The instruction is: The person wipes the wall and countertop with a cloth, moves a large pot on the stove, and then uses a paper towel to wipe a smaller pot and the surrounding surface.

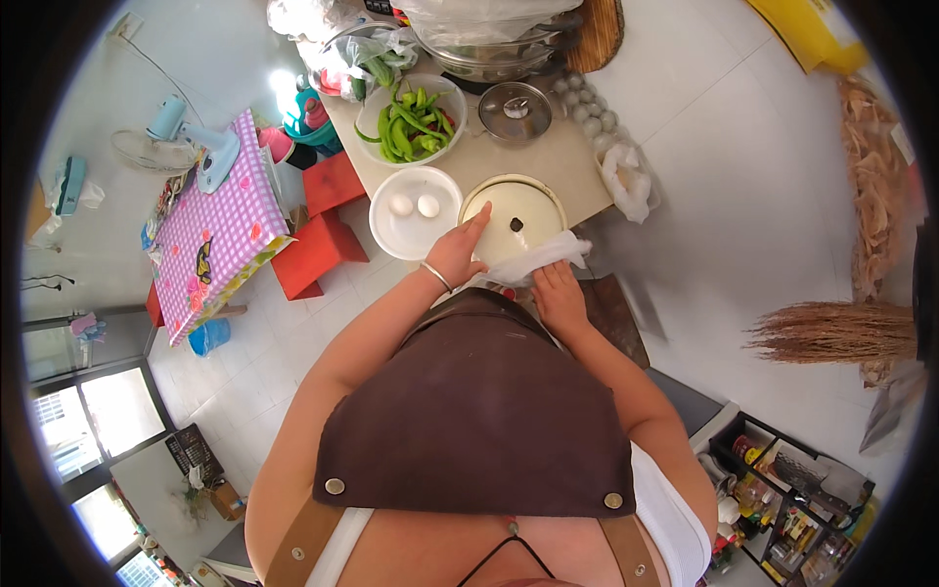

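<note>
A round cream lid or shallow pan (494, 196) with a dark spot at its middle lies near the front of the table. My left hand (457, 256) rests on its left edge, fingers stretched out and thumb apart, with a bangle at the wrist. Across its near edge lies a thin white sheet (533, 258); whether it is cloth or plastic I cannot tell. My right hand (559, 296) has its fingers closed together on that sheet. Left of the lid stands a white bowl (411, 241) holding two eggs (427, 206).
A bowl of green peppers (409, 127), a steel lid (515, 112) and bagged eggs (587, 108) lie farther back. A large wrapped metal pot (479, 64) stands behind. Red stools (318, 256) and a purple checked table (210, 245) stand left; a straw broom (831, 333) is right.
</note>
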Motion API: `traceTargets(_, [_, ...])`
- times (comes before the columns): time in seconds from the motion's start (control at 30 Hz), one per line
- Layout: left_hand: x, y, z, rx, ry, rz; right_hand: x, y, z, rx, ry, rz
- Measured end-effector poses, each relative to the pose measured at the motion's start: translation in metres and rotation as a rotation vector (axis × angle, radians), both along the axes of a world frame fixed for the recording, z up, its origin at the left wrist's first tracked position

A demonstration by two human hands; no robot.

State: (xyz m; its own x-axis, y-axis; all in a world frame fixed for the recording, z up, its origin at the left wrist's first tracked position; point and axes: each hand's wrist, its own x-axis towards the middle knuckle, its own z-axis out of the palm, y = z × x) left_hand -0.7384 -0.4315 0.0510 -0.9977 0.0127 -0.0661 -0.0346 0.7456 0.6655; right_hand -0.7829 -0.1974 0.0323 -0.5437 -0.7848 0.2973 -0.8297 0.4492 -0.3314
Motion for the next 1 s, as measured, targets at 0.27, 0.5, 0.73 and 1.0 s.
traceTargets(0.27, [-0.001,-0.001,-0.004,-0.009,0.019,0.015,0.002,-0.055,0.011,0.014,0.021,0.003])
traceTargets(0.5, [-0.002,-0.003,-0.008,0.028,0.033,0.021,0.001,-0.064,0.012,0.103,0.032,-0.067])
traceTargets(0.73, [0.003,-0.008,-0.002,0.030,0.015,0.009,0.021,-0.023,0.011,0.188,-0.012,-0.089])
traceTargets(1.0, [-0.004,0.009,0.016,-0.300,-0.010,-0.177,-0.028,-0.016,-0.016,0.071,-0.029,-0.283])
